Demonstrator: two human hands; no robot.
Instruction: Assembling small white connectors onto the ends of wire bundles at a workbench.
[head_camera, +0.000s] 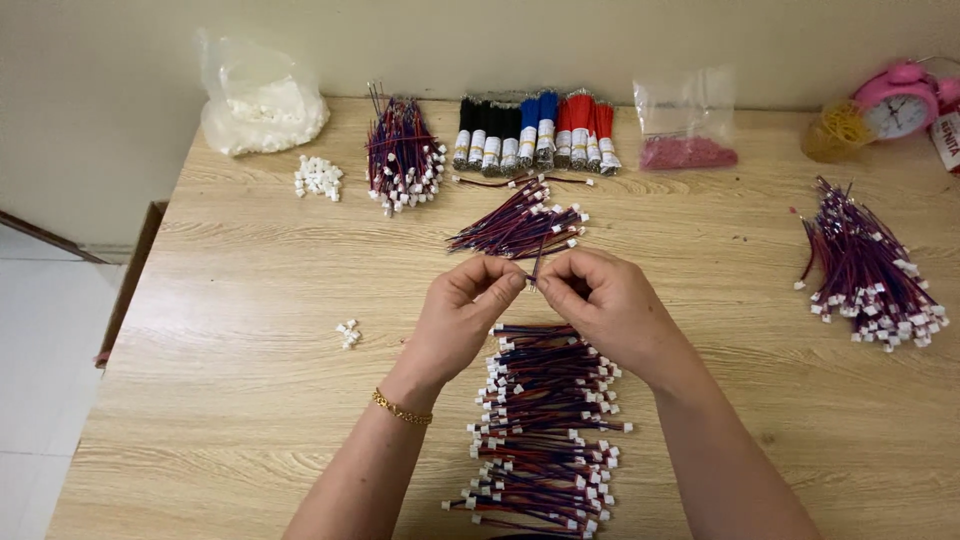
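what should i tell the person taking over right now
Left hand and right hand: both pinch one short red-and-blue wire between the fingers, above the table.
Done: a long pile of wires with white connectors lies under the hands; more lie at the right.
Left: a small wire pile ahead and loose white connectors far left.

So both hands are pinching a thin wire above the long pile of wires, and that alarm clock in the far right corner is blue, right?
Nearly. The head view shows the alarm clock in the far right corner is pink, not blue. The rest holds: the left hand and right hand pinch a thin wire above the long pile of wires.
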